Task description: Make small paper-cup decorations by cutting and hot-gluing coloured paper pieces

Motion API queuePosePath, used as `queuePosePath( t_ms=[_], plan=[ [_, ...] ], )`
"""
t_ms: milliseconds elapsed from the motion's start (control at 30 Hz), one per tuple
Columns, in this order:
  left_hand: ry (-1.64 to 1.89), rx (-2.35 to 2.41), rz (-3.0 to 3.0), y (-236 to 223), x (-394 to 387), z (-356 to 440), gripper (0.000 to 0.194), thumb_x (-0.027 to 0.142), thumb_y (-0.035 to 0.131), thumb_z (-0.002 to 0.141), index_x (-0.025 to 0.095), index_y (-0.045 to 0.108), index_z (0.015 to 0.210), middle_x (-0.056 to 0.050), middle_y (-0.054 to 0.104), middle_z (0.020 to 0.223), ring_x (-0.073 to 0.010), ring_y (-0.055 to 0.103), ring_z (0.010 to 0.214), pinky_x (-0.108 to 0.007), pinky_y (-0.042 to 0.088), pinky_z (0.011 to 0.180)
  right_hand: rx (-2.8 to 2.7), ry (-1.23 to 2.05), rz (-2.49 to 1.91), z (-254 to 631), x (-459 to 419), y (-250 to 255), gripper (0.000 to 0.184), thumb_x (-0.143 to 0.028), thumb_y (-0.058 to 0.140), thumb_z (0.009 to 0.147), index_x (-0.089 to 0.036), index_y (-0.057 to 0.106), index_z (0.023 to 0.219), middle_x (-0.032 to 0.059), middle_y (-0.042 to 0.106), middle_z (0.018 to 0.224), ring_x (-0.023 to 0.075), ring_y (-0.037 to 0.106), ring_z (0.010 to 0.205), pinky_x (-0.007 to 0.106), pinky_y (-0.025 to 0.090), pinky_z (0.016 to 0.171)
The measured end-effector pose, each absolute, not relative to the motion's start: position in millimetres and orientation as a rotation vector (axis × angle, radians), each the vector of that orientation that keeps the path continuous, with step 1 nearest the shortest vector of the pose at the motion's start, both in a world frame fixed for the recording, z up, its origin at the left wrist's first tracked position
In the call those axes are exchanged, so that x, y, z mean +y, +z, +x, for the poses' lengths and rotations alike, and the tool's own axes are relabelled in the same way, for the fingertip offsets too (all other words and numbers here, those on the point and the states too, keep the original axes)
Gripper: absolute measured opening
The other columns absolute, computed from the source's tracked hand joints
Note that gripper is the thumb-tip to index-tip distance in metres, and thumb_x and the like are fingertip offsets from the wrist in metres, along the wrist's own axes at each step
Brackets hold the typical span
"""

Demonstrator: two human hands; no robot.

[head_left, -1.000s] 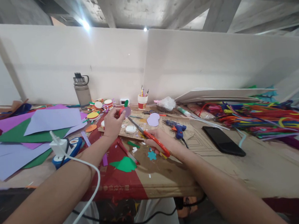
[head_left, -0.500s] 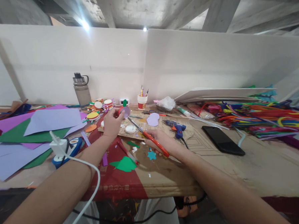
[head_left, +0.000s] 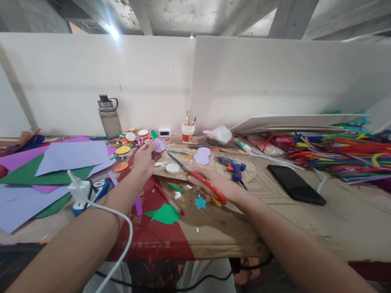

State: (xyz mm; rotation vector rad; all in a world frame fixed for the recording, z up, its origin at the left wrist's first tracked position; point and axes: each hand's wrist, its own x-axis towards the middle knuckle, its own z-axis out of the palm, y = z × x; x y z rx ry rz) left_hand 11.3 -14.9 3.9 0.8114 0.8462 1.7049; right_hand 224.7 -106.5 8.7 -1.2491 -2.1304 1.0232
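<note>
Head view: left hand pinches lilac disc, right hand grips scissors; keep their tips clear of that pinch.

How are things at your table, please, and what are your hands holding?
Left hand: holding purple disc. Right hand: holding red-handled scissors, pointed toward purple disc. White disc lying close by; nothing seen blocking the scissors.

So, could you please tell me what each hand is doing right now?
Left hand: closed, holding a round lilac-faced piece.
Right hand: closed, holding red-handled scissors.
</note>
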Motion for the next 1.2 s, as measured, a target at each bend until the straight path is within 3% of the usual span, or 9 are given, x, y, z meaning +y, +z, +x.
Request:
queuePosePath(
  t_ms=[133,300,567,900,1200],
  plan=[
    [1.726,0.835,0.704,2,-11,10,0.014,0.013,0.071,0.062,0.016,0.061,0.072,-0.001,0.066,0.072,-0.0099,0.059,0.059,-0.021,0.051,0.053,-2.172,0.806,-1.222,224,-110,8,0.037,-0.051,0.048,0.087,-0.017,0.06,0.095,0.0035,0.062,0.078,0.0142,0.058,0.066,0.024,0.044,0.06],
    [1.775,0.827,0.524,0,-11,13,0.013,0.007,0.067,0.064,0.016,0.059,0.069,-0.003,0.067,0.077,-0.0116,0.062,0.065,-0.022,0.052,0.055,-2.216,0.393,-1.378,215,-118,8,0.033,-0.039,0.05,0.088,-0.018,0.057,0.113,0.0089,0.068,0.097,0.0196,0.062,0.085,0.027,0.041,0.074],
    [1.747,0.772,0.545,5,-16,16,0.011,0.007,0.064,0.065,0.016,0.059,0.067,-0.004,0.067,0.075,-0.0142,0.064,0.07,-0.027,0.056,0.062,-2.267,0.173,-1.57,206,-121,7,0.037,-0.039,0.044,0.091,-0.017,0.052,0.12,0.0119,0.068,0.098,0.0222,0.061,0.091,0.027,0.038,0.073],
    [1.826,0.665,0.613,9,-22,24,0.018,0.005,0.063,0.061,0.017,0.051,0.065,0.0,0.063,0.069,-0.0153,0.063,0.073,-0.033,0.056,0.071,-2.259,-0.144,-1.701,203,-124,4,0.036,-0.043,0.04,0.09,-0.022,0.054,0.116,0.0098,0.069,0.09,0.0244,0.063,0.082,0.031,0.036,0.066],
    [1.879,0.681,0.698,5,-26,35,0.024,0.011,0.065,0.061,0.018,0.043,0.068,0.004,0.058,0.064,-0.0113,0.062,0.068,-0.029,0.052,0.072,-2.246,-0.221,-1.804,198,-125,5,0.038,-0.047,0.039,0.09,-0.023,0.053,0.116,0.0098,0.069,0.089,0.0268,0.064,0.08,0.032,0.038,0.064]
  ],
)
